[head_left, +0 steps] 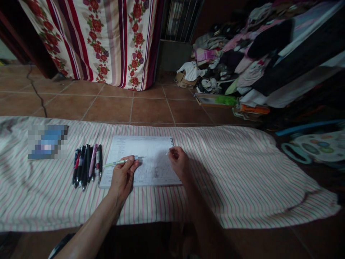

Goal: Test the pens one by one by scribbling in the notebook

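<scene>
Left hand: the left hand pinches a pale green pen, its tip end pointing right above the page.
Right hand: fingertips of the right hand are together on a small pale piece, too small to identify.
Notebook: the notebook lies under both hands, which hide parts of its page and coiled right edge.
Pens: a row of pens lies just beside the notebook's left edge.
Cloth: striped cloth beneath everything; a blurred blue object rests far left.
Beyond: flowered curtain, tiled floor, cable, heaped clothes at right.
</scene>
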A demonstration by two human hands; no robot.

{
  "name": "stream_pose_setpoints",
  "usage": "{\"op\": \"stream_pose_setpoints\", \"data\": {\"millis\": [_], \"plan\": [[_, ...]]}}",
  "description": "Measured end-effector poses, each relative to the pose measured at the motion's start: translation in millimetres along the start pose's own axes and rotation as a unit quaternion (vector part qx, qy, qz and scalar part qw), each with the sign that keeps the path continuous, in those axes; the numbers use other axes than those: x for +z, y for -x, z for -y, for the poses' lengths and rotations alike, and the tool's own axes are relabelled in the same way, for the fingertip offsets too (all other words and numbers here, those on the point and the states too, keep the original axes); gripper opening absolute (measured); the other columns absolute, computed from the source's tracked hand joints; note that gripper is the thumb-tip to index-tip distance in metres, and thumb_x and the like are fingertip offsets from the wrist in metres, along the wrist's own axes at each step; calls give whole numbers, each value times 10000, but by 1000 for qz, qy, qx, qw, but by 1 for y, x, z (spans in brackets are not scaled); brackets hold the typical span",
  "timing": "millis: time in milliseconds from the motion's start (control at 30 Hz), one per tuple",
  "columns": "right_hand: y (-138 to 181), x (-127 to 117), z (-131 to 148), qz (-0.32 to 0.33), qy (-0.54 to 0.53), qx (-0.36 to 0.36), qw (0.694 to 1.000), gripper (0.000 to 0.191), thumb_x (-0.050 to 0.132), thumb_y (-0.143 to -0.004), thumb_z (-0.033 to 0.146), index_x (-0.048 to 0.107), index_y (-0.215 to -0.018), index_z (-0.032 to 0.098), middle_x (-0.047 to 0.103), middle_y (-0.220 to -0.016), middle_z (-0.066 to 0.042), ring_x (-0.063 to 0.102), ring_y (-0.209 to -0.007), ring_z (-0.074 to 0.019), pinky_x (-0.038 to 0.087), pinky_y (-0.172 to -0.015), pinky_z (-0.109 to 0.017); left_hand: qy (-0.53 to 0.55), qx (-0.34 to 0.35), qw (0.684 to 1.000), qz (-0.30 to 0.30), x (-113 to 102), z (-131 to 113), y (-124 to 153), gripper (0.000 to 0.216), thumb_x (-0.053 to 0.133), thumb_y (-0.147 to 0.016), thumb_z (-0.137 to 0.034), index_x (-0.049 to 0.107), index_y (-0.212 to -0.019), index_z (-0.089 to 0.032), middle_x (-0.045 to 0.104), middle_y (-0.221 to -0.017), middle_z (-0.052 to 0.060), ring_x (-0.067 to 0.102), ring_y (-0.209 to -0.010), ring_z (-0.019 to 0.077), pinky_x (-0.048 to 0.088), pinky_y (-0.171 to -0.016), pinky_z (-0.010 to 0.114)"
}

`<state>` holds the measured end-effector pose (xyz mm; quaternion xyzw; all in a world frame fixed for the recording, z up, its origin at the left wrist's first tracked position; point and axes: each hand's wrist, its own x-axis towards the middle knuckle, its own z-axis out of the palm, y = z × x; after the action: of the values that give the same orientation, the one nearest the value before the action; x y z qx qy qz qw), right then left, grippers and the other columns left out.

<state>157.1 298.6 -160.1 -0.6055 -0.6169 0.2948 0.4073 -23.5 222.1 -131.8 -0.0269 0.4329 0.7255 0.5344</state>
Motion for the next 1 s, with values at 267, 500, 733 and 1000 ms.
{"op": "stream_pose_setpoints", "data": {"millis": [267, 500, 733, 1000], "plan": [[1, -9, 1, 27, 174, -60, 983, 174, 487, -776, 214, 618, -888, 195, 705, -841, -58, 653, -761, -191, 453, -714, -299, -11, 7, 1000, 14, -2, 3, -3, 152, 564, -768, 30, 642, -678, -63, 606, -646, 12, 628, -578, 72, 569, -637, 166], [2, -4, 0, 29, 223, -80, 971, 198, 501, -800, 210, 646, -932, 189, 688, -893, -84, 639, -776, -188, 435, -733, -291, -12, 6, 1000, 16, -1, 3, -1, 171, 550, -774, 39, 642, -670, -61, 607, -629, 11, 628, -571, 72, 570, -632, 170], [3, -7, 2, 32, 210, -78, 974, 225, 492, -797, 183, 658, -950, 178, 684, -905, -91, 639, -800, -194, 445, -757, -296, -15, 4, 1000, 16, 0, 1, 0, 170, 551, -769, 46, 639, -666, -57, 603, -622, 15, 626, -562, 75, 568, -620, 165], [-1, -11, -3, 11, 189, -92, 978, 292, 424, -799, 155, 666, -961, 140, 694, -906, -108, 643, -827, -210, 468, -789, -326, -11, 5, 1000, 21, -2, 3, -2, 181, 541, -774, 49, 639, -664, -56, 609, -637, 10, 630, -566, 73, 571, -619, 168]]}}
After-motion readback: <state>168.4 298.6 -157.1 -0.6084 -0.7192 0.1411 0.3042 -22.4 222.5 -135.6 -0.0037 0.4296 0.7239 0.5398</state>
